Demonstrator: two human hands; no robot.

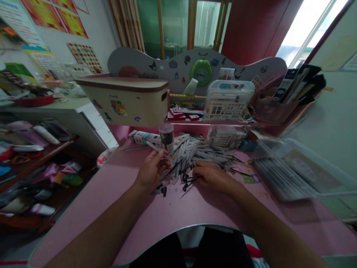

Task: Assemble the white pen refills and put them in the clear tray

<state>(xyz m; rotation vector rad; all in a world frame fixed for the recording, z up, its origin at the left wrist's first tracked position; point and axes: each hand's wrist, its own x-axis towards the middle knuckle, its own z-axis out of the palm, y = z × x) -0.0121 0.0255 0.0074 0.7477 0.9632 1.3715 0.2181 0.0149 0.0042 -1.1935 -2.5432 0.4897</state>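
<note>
My left hand point(153, 166) pinches a slim whitish pen barrel point(152, 146) between thumb and fingers, its end pointing up and left. On the pink desk in front lies a heap of white pen barrels point(192, 149), mixed with thin black pieces like refills point(182, 166). My right hand point(208, 174) rests at the near right side of the heap, fingers curled down among the black pieces. Its fingertips are partly hidden, so what they grip cannot be made out. Small black caps point(164, 191) lie loose between the hands.
A round clear-lidded tub point(166, 137) and a long printed box point(143, 137) stand behind my left hand. To the right, an open clear plastic bin point(320, 195) holds rows of pens point(284, 178). A cream storage box point(125, 102) and a clear carry case point(229, 100) sit on the shelf.
</note>
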